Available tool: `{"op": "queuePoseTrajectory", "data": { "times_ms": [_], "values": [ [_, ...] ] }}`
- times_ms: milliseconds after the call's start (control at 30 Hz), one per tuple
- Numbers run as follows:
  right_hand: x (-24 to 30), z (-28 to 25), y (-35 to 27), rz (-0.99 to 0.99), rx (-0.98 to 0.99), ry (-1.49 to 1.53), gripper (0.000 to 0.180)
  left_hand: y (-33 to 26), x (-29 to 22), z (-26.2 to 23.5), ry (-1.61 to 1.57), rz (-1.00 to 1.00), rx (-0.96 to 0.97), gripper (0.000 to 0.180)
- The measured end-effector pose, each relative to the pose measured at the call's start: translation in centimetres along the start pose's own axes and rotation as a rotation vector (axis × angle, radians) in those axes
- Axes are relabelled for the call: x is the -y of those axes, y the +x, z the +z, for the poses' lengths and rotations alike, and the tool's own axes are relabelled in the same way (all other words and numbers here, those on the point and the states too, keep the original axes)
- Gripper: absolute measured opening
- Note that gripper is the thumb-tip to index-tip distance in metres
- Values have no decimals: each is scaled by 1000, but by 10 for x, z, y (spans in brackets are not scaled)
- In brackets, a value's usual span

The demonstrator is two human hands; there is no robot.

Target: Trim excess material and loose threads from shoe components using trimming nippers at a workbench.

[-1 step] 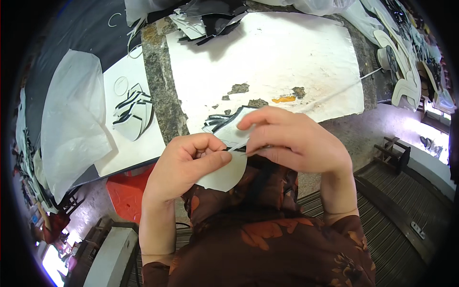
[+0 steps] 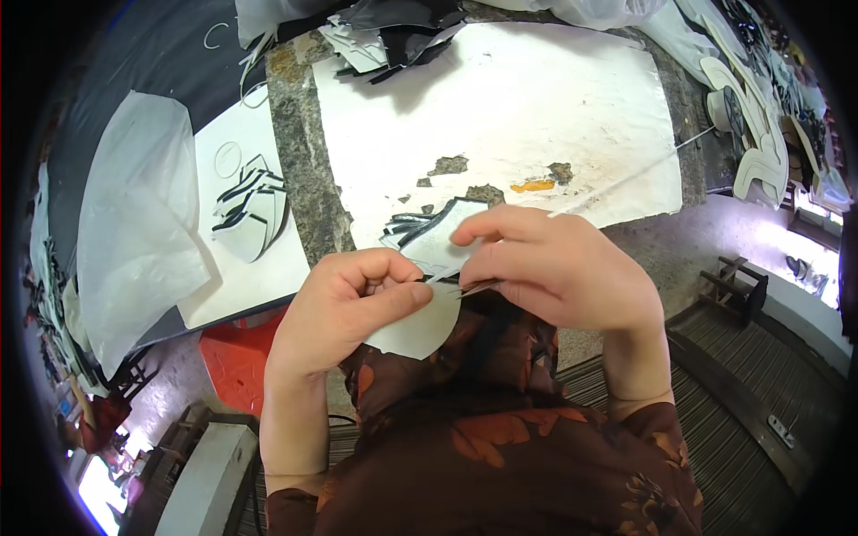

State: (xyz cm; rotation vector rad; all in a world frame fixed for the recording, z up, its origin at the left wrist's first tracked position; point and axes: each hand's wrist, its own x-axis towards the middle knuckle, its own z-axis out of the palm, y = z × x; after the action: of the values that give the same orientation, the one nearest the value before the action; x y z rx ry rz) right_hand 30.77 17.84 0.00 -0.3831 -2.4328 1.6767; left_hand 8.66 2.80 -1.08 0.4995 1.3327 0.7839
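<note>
While the left hand (image 2: 353,299) pinches a pale piece (image 2: 416,326) between thumb and bent forefinger, the right hand (image 2: 559,272) works close against its far side. Pale piece hangs just below and right of the left fingertips, its lower edge rounded, over the wearer's lap. Right hand: thumb and fingers pressed together on a thin dark tool (image 2: 483,287), tip pointing at the piece; forefinger bent and raised above it. Kind of tool not clear. Short white strip at the left fingertips, in the gap between the hands.

Directly beyond both hands, a near stack (image 2: 433,237) of pale pieces with black edges, fanned, on a worn white sheet (image 2: 500,107); right fingers overlap its view. From behind the right knuckles, a long white strip (image 2: 626,175) runs outward and right across the sheet toward a pale roll (image 2: 718,109). Orange patch (image 2: 532,186) on the sheet, just beyond the right hand.

Left of and beyond the left hand: second stack (image 2: 255,214), similar pieces, and, farther left, a translucent plastic bag (image 2: 138,223). Red stool (image 2: 234,362) left of the left wrist, lower down.
</note>
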Motion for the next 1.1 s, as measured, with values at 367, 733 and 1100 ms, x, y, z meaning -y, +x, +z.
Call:
{"op": "queuePoseTrajectory", "data": {
  "times_ms": [367, 733, 1100],
  "values": [
    [12, 13, 4, 155, -37, -528, 33, -3, 0, 0, -15, 27, -69, 16],
    [5, 12, 8, 29, -66, -301, 24, 2, 6, 15, -189, 91, -74, 17],
    [-3, 18, 10, 40, -101, -306, 22, 2, 12, 17, -175, 150, -91, 17]
  ]
}}
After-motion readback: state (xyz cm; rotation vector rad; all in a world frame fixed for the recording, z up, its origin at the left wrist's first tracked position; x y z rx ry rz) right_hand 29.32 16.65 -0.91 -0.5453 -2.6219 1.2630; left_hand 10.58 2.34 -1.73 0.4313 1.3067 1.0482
